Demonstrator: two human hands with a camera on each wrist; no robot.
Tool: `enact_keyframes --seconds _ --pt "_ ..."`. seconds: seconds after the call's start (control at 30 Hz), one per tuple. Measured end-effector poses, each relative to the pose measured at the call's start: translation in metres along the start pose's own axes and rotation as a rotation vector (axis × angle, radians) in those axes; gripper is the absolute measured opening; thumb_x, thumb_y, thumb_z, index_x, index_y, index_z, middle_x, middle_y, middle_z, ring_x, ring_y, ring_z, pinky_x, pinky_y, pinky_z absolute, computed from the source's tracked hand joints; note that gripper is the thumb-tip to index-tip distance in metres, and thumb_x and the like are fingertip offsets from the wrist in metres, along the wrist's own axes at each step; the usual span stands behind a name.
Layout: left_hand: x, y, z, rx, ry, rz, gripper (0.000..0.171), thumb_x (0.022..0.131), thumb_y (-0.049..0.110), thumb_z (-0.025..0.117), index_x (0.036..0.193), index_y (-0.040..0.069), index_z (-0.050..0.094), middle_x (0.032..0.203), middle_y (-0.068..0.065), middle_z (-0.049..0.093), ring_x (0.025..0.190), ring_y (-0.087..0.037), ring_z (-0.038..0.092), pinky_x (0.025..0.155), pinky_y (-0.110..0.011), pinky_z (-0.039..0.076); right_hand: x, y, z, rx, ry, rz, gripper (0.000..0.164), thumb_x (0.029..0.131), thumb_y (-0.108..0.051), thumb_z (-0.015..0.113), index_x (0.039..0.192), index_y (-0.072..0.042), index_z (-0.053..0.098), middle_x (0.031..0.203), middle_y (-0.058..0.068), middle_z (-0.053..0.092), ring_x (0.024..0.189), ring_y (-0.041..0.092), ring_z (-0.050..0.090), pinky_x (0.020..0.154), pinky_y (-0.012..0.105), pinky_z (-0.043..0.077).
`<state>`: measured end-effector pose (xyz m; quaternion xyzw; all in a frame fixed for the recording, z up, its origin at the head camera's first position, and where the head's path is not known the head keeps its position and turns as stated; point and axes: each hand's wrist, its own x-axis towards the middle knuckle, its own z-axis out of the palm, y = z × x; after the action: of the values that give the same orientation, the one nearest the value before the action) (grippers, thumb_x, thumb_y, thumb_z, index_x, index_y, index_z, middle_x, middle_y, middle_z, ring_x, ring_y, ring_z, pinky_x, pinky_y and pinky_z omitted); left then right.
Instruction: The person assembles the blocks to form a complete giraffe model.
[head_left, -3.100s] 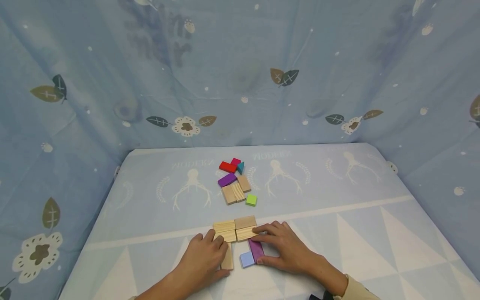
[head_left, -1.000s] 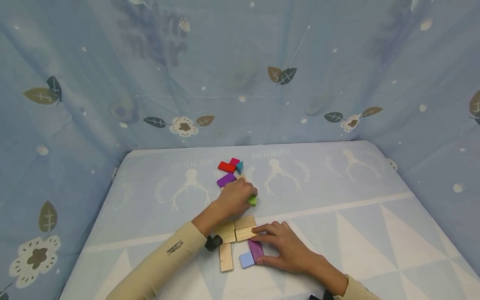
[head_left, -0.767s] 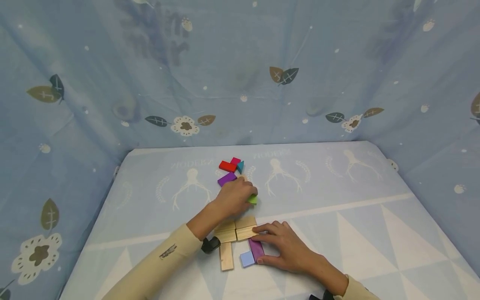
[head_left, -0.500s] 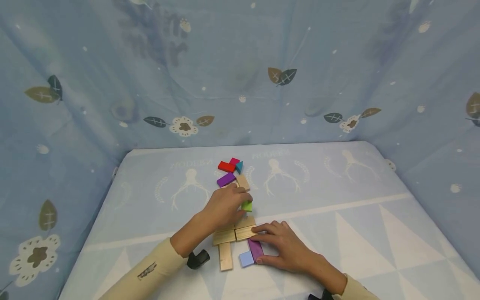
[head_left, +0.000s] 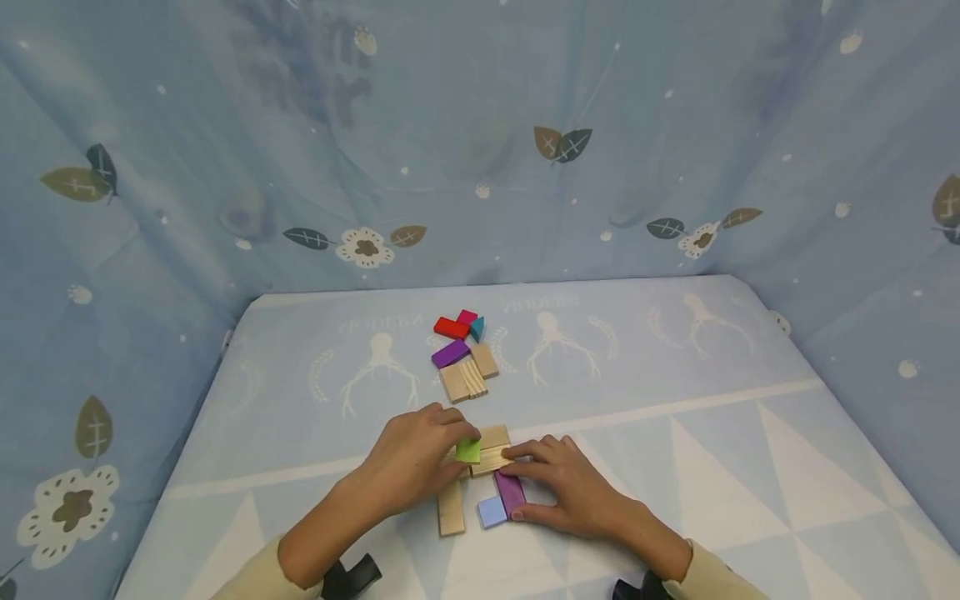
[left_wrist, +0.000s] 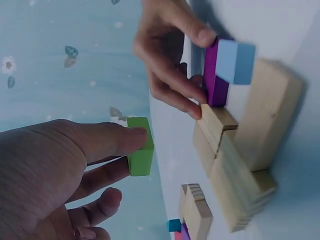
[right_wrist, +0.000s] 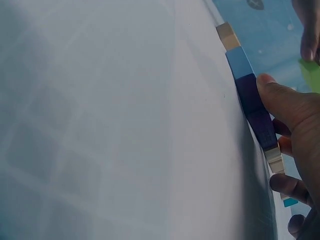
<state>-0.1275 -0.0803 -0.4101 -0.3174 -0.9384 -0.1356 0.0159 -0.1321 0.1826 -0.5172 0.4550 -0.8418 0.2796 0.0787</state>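
Observation:
My left hand [head_left: 411, 458] pinches a lime-green block [head_left: 468, 452] between thumb and fingers. In the left wrist view the green block [left_wrist: 140, 159] is held apart from the wooden blocks [left_wrist: 235, 180]. My right hand [head_left: 566, 487] holds a purple block [head_left: 512, 495] lying on the table, thumb at its near end; its fingers reach the far end and the adjoining plain wooden block [head_left: 491, 459]. A light blue block [head_left: 492, 512] touches the purple one's left side. Left of it, another plain block [head_left: 451, 510] points toward me, below the plain-block row, partly hidden by my left hand.
Farther back lies a loose group: plain blocks [head_left: 453, 382], a purple block [head_left: 450, 353], a red block [head_left: 452, 327], a pink block [head_left: 467, 317] and a teal triangle [head_left: 477, 328]. A patterned cloth covers the table [head_left: 637, 375]; blue curtains [head_left: 480, 125] surround it.
My left hand left the near plain block, reached to the back group, took the green block and brought it back toward me over the plain-block row. My right hand has stayed on the purple block.

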Motion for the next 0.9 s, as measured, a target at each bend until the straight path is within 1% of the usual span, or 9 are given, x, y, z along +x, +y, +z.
enact_keyframes --seconds 0.07,0.17,0.27,0.37,0.43,0.57,0.7,0.77,0.9 --pt "-0.01 0.0 -0.001 -0.011 -0.006 -0.011 0.03 0.076 0.024 0.085 0.104 0.02 0.075 0.102 0.008 0.069 0.09 -0.011 0.06 0.07 -0.031 0.053 0.001 0.0 0.0 0.0 0.001 -0.003 0.05 0.083 -0.047 0.076 0.127 -0.025 0.066 0.133 -0.008 0.054 0.11 0.011 0.051 0.079 0.032 0.035" --pt "-0.024 0.0 0.003 -0.046 -0.01 -0.017 0.031 0.075 0.023 0.087 0.103 0.022 0.075 0.101 0.01 0.068 0.089 -0.009 0.06 0.07 -0.03 0.053 0.002 0.0 -0.001 0.006 -0.005 0.003 0.05 0.084 -0.047 0.076 0.127 -0.025 0.066 0.134 -0.008 0.054 0.109 0.011 0.05 0.079 0.032 0.035" --pt "-0.036 0.003 0.011 -0.088 -0.009 -0.016 0.031 0.074 0.025 0.087 0.102 0.022 0.075 0.099 0.013 0.067 0.09 -0.008 0.06 0.071 -0.031 0.053 0.001 -0.001 -0.001 0.008 -0.011 0.011 0.05 0.084 -0.048 0.075 0.128 -0.025 0.066 0.134 -0.008 0.054 0.109 0.011 0.05 0.079 0.032 0.035" --pt "-0.045 0.006 0.019 -0.117 -0.023 -0.008 0.029 0.074 0.027 0.087 0.1 0.023 0.075 0.097 0.015 0.066 0.092 -0.008 0.06 0.073 -0.032 0.053 0.001 -0.001 -0.002 0.004 -0.008 0.012 0.05 0.084 -0.048 0.075 0.127 -0.025 0.066 0.134 -0.008 0.054 0.11 0.01 0.05 0.079 0.032 0.035" --pt "-0.051 0.008 0.024 -0.129 -0.039 -0.002 0.028 0.074 0.027 0.087 0.099 0.023 0.075 0.095 0.016 0.064 0.09 -0.007 0.059 0.072 -0.031 0.053 0.001 -0.001 -0.002 0.004 -0.008 0.012 0.05 0.085 -0.048 0.075 0.127 -0.024 0.066 0.134 -0.007 0.054 0.11 0.01 0.05 0.079 0.032 0.035" --pt "-0.061 0.011 0.03 -0.133 -0.086 -0.015 0.027 0.073 0.024 0.087 0.097 0.023 0.075 0.09 0.017 0.062 0.083 -0.004 0.055 0.067 -0.027 0.051 0.001 -0.002 -0.003 0.01 -0.017 0.017 0.05 0.085 -0.049 0.074 0.128 -0.024 0.066 0.134 -0.007 0.054 0.111 0.01 0.05 0.079 0.032 0.035" --pt "-0.067 0.016 0.035 -0.089 -0.136 -0.017 0.026 0.074 0.026 0.086 0.098 0.024 0.074 0.087 0.018 0.059 0.077 -0.002 0.051 0.065 -0.026 0.049 0.001 -0.001 -0.002 0.011 -0.013 0.019 0.05 0.085 -0.048 0.075 0.128 -0.024 0.066 0.134 -0.007 0.054 0.11 0.011 0.05 0.078 0.032 0.035" --pt "-0.07 0.018 0.038 -0.074 -0.15 -0.003 0.026 0.075 0.028 0.086 0.099 0.024 0.074 0.086 0.018 0.058 0.076 -0.002 0.049 0.065 -0.025 0.048 0.001 -0.001 -0.002 0.014 -0.008 0.019 0.05 0.085 -0.047 0.075 0.127 -0.024 0.066 0.134 -0.006 0.054 0.109 0.011 0.05 0.078 0.032 0.035" --pt "-0.072 0.019 0.043 -0.078 -0.153 0.046 0.027 0.075 0.028 0.086 0.098 0.023 0.074 0.086 0.018 0.059 0.076 -0.001 0.048 0.065 -0.024 0.048 0.0 -0.001 -0.001 0.016 -0.002 0.017 0.049 0.085 -0.047 0.075 0.127 -0.023 0.066 0.134 -0.006 0.054 0.109 0.012 0.05 0.078 0.032 0.035"
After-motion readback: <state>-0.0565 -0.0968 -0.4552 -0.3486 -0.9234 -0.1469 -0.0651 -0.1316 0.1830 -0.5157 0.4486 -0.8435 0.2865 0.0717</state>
